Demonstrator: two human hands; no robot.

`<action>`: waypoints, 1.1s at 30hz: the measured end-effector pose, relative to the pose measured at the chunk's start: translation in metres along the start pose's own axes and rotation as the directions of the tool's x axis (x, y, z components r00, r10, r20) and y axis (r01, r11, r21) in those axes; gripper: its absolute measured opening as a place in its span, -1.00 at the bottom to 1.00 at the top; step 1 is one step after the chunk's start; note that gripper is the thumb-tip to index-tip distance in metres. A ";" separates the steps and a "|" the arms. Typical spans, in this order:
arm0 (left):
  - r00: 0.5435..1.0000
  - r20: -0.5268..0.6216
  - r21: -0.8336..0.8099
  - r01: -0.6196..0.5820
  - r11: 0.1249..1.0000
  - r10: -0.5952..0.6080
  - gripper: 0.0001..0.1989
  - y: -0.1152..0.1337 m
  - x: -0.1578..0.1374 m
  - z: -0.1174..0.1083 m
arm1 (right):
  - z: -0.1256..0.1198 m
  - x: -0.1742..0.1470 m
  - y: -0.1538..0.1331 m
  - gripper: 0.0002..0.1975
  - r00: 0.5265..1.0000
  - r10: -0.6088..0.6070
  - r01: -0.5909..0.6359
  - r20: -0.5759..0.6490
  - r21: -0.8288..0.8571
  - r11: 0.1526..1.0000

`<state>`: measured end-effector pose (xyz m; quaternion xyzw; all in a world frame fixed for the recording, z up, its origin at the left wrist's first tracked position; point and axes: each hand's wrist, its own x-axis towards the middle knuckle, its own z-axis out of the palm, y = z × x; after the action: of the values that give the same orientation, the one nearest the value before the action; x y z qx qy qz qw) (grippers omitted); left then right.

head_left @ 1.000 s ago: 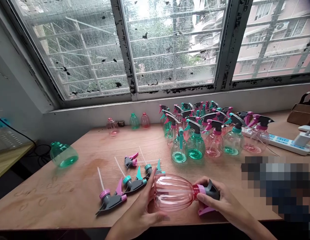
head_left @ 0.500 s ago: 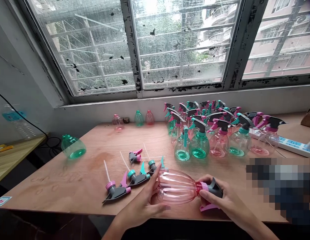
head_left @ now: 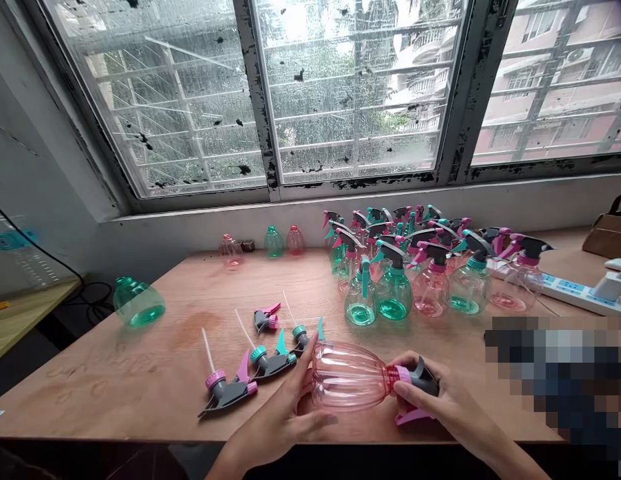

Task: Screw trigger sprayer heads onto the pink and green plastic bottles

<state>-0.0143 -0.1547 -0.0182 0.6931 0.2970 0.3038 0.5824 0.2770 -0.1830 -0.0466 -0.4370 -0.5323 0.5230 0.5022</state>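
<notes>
A clear pink ribbed bottle lies on its side in the air above the table's front edge. My left hand is cupped round its base, thumb below and fingers behind. At the neck, my right hand closes on the grey and pink spray head, whose pink trigger points down. Left of the bottle are loose spray heads with thin tubes: a pink-collared one, a teal-collared one, another teal one partly behind my left fingers, and a smaller pink one.
Several spray bottles with heads crowd the back right. Headless bottles stand by the wall, green and pink; a tilted green one is at the left. A power strip and brown box lie right.
The whole scene shifts slightly left and mostly down as the head view moves. Both hands keep their hold on the pink bottle and its spray head, with little visible movement.
</notes>
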 end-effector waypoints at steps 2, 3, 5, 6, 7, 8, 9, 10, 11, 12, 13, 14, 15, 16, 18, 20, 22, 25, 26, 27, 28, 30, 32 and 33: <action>1.000 0.003 -0.013 -0.009 1.000 0.009 0.09 0.000 0.000 0.001 | 0.000 0.000 0.000 -0.65 1.000 -0.003 0.003 0.013 -0.012 1.000; 1.000 0.005 -0.035 0.001 0.999 -0.001 0.13 0.000 0.000 0.001 | 0.000 0.000 0.000 -0.65 1.000 -0.008 0.008 0.015 -0.022 1.000; 1.000 0.007 -0.077 0.029 0.997 -0.029 0.14 -0.001 0.000 0.000 | -0.001 0.000 0.000 -0.65 1.000 -0.020 0.020 0.010 -0.046 0.999; 0.999 0.007 -0.083 0.042 0.996 -0.042 0.11 -0.002 0.000 -0.001 | -0.001 0.000 0.000 -0.66 1.000 -0.026 0.026 0.006 -0.056 0.998; 0.999 0.007 -0.079 0.053 0.995 -0.053 0.06 -0.003 -0.001 -0.001 | -0.001 0.000 0.001 -0.66 1.000 -0.030 0.030 0.004 -0.062 0.998; 0.998 0.006 -0.071 0.061 0.996 -0.061 0.01 -0.004 -0.001 -0.002 | -0.001 0.000 0.001 -0.66 0.999 -0.031 0.032 0.004 -0.062 0.998; 0.998 0.007 -0.065 0.069 0.996 -0.068 -0.02 -0.005 -0.001 -0.003 | -0.001 0.000 0.001 -0.66 1.000 -0.027 0.027 0.007 -0.055 0.998; 0.997 0.009 -0.062 0.074 0.995 -0.073 -0.03 -0.006 -0.001 -0.004 | -0.001 0.001 0.001 -0.66 1.000 -0.018 0.018 0.010 -0.043 0.999; 0.997 0.013 -0.059 0.078 0.995 -0.078 -0.02 -0.006 -0.001 -0.004 | -0.001 0.001 0.001 -0.66 1.000 -0.009 0.009 0.013 -0.030 1.000; 0.997 0.015 -0.055 0.077 0.996 -0.076 0.00 -0.006 -0.001 -0.004 | -0.002 0.001 0.001 -0.66 1.000 -0.002 0.002 0.016 -0.020 1.000; 0.998 0.016 -0.044 0.066 0.997 -0.065 0.01 -0.005 -0.001 -0.004 | -0.002 0.001 0.001 -0.66 1.000 0.002 -0.002 0.018 -0.012 1.000; 0.999 0.017 -0.029 0.049 0.998 -0.048 0.01 -0.004 -0.001 -0.004 | -0.002 0.001 0.001 -0.66 1.000 0.002 -0.002 0.021 -0.009 1.000; 0.999 0.021 -0.014 0.029 0.999 -0.029 0.01 -0.003 -0.001 -0.004 | -0.002 0.001 0.001 -0.66 1.000 -0.002 0.002 0.024 -0.010 1.000; 1.000 0.025 -0.003 0.012 1.000 -0.012 0.01 -0.003 0.000 -0.003 | -0.002 0.001 0.001 -0.66 1.000 -0.007 0.007 0.028 -0.011 1.000; 0.999 0.032 -0.006 0.010 1.000 -0.010 0.07 -0.002 0.000 -0.002 | -0.002 0.001 0.001 -0.67 0.999 -0.013 0.014 0.032 -0.017 1.000; 0.999 0.026 -0.026 0.041 0.999 -0.040 0.18 -0.003 0.001 -0.003 | -0.002 0.001 0.001 -0.67 0.999 -0.024 0.025 0.028 -0.044 0.999; 0.997 0.016 -0.031 0.073 0.997 -0.073 0.23 -0.005 0.001 -0.004 | -0.002 0.001 0.001 -0.67 0.999 -0.023 0.025 0.029 -0.076 0.997; 0.996 0.021 -0.008 0.089 0.996 -0.089 0.11 -0.008 0.001 -0.006 | -0.001 0.001 0.001 -0.66 1.000 -0.015 0.017 0.025 -0.073 0.997; 0.996 0.023 0.006 0.090 0.996 -0.090 0.07 -0.008 0.000 -0.007 | -0.001 0.000 0.001 -0.66 1.000 -0.016 0.018 0.022 -0.062 0.998; 0.996 0.023 0.020 0.090 0.996 -0.091 0.05 -0.008 0.000 -0.007 | 0.000 0.000 0.000 -0.66 1.000 -0.019 0.020 0.017 -0.052 0.998; 0.996 0.022 0.034 0.091 0.995 -0.091 0.06 -0.008 0.000 -0.007 | 0.000 0.000 0.000 -0.65 1.000 -0.019 0.019 0.016 -0.042 0.999; 0.996 0.016 0.064 0.081 0.995 -0.082 0.08 -0.007 -0.001 -0.007 | 0.000 0.000 -0.001 -0.64 1.000 -0.009 0.010 0.022 -0.027 1.000; 0.998 0.016 0.082 0.054 0.995 -0.055 0.09 -0.006 0.000 -0.006 | 0.000 0.000 -0.002 -0.64 0.999 0.001 0.000 0.032 -0.016 1.000; 0.999 0.019 0.086 0.034 0.996 -0.036 0.07 -0.005 0.000 -0.006 | 0.000 0.000 -0.003 -0.64 0.999 0.002 -0.001 0.034 -0.014 1.000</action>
<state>-0.0190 -0.1501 -0.0228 0.7152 0.3158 0.2735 0.5604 0.2768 -0.1831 -0.0441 -0.4319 -0.5440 0.5270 0.4896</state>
